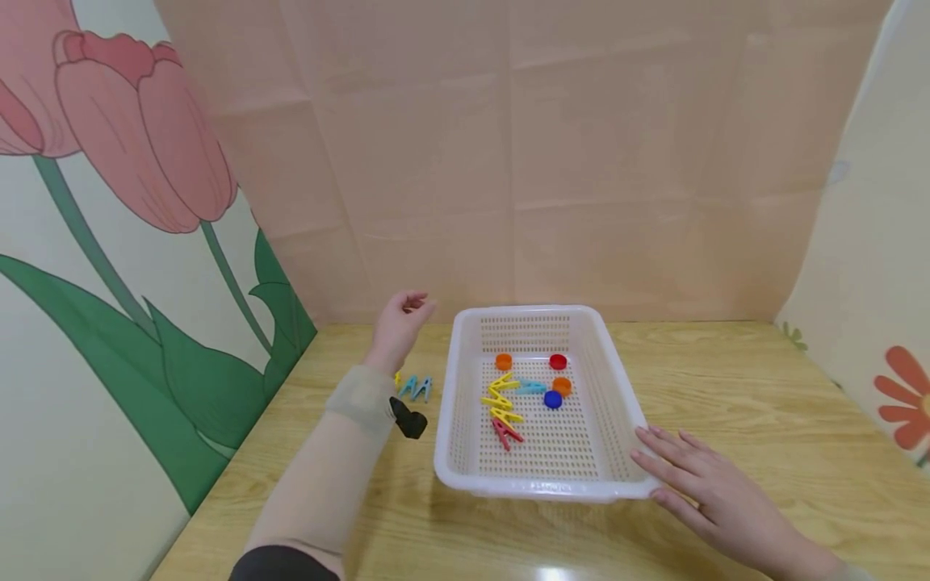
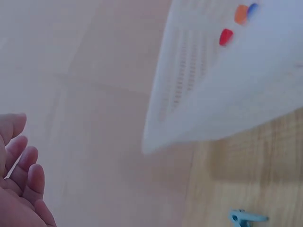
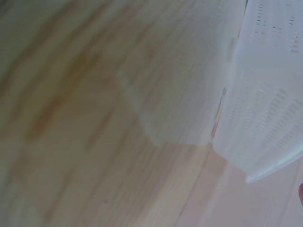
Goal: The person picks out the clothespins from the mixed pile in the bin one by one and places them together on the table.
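Observation:
A white plastic basket (image 1: 459,387) stands at the middle of the table. Inside it are several yellow clothespins (image 1: 506,415), a red clothespin (image 1: 505,433), light blue clothespins (image 1: 531,387), two orange caps (image 1: 504,361), a red cap (image 1: 558,361) and a blue cap (image 1: 553,399). My left hand (image 1: 401,327) is raised beside the basket's far left corner, its fingers loosely bent around nothing. Below that wrist lie two light blue clothespins (image 1: 416,388) and a yellow one, partly hidden by the arm. My right hand (image 1: 705,484) rests straight fingers against the basket's near right rim.
The wooden table (image 1: 726,379) extends on both sides of the basket. Behind it hangs a creased tan sheet (image 1: 567,161). A wall with painted tulips (image 1: 145,137) borders the left, and a pale wall with a painted red flower (image 1: 904,399) the right.

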`<state>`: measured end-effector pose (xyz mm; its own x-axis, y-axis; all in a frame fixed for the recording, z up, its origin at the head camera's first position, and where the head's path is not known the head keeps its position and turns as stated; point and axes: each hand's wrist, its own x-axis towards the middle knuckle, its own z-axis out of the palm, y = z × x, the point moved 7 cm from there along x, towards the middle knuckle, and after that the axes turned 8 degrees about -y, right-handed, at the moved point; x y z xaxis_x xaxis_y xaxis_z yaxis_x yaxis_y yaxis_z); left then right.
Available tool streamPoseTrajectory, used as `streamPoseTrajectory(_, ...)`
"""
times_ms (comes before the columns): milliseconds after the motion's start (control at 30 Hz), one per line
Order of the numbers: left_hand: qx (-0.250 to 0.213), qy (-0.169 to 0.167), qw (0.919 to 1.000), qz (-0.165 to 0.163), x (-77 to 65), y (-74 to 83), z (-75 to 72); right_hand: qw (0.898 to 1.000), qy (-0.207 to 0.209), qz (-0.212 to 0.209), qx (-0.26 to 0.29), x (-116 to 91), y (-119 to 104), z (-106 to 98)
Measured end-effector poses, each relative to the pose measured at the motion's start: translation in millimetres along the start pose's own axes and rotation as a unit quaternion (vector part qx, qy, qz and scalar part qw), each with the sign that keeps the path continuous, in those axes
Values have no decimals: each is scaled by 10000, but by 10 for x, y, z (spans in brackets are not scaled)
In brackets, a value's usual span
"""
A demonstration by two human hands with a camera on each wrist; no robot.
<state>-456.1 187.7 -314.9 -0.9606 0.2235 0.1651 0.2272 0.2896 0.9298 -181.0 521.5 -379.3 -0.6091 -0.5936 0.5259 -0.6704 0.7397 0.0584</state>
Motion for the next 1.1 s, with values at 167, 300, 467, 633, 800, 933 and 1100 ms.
streamPoseTrajectory(167, -47, -174, 9997, 187, -13, 227, 101, 10000, -84, 38, -35, 22, -37, -34)
streamPoseTrajectory(300, -89, -251, 9989, 384, -18, 355, 206, 10000, -64, 31, -37, 32, -61, -51)
streamPoseTrajectory(467, -96, -308, 9979, 562, 7, 474, 369, 9999, -93, 56, -79, 35, -81, -63)
streamPoseTrajectory(633, -4, -401, 9972, 630, 40, 549, 552, 10000, 42, -38, -66, 36, -92, -75)
streamPoseTrajectory(800, 164, -656, 9962, 540, 74, 524, 775, 9999, 109, -73, -51, 16, -62, -51)
streamPoseTrajectory(933, 271, -858, 9949, 452, 83, 507, 950, 9999, 85, -40, -50, 5, -33, -30)
streamPoseTrajectory(1100, 471, -1019, 9928, 413, 101, 499, 1134, 9998, 176, -97, -72, -4, -11, -17)
